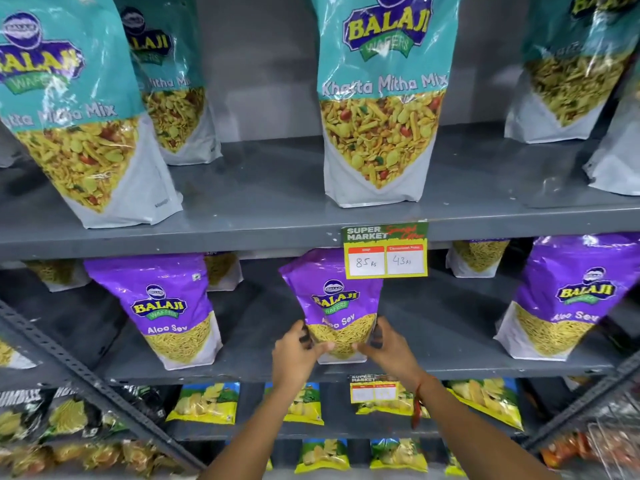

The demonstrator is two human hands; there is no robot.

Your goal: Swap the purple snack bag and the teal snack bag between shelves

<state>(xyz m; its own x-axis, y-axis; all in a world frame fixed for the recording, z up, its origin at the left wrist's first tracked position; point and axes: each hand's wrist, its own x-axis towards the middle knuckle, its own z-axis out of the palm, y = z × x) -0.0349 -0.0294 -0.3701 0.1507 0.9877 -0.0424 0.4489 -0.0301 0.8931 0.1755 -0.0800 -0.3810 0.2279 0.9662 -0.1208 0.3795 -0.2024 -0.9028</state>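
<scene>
A purple Aloo Sev snack bag [337, 299] stands on the middle shelf [450, 367], tilted slightly to the left. My left hand [298, 351] grips its lower left side and my right hand [384, 344] grips its lower right side. Directly above, a teal Khatta Mitha Mix snack bag [379, 98] stands upright on the upper shelf [277, 233]. A price tag partly covers the purple bag's top right corner.
Other teal bags [79, 126] and purple bags [166, 313] stand to both sides on the same shelves. A yellow price tag [385, 252] hangs from the upper shelf edge. Yellow chip packets [207, 403] fill the lower shelves. A slanted metal brace [86, 379] crosses at the left.
</scene>
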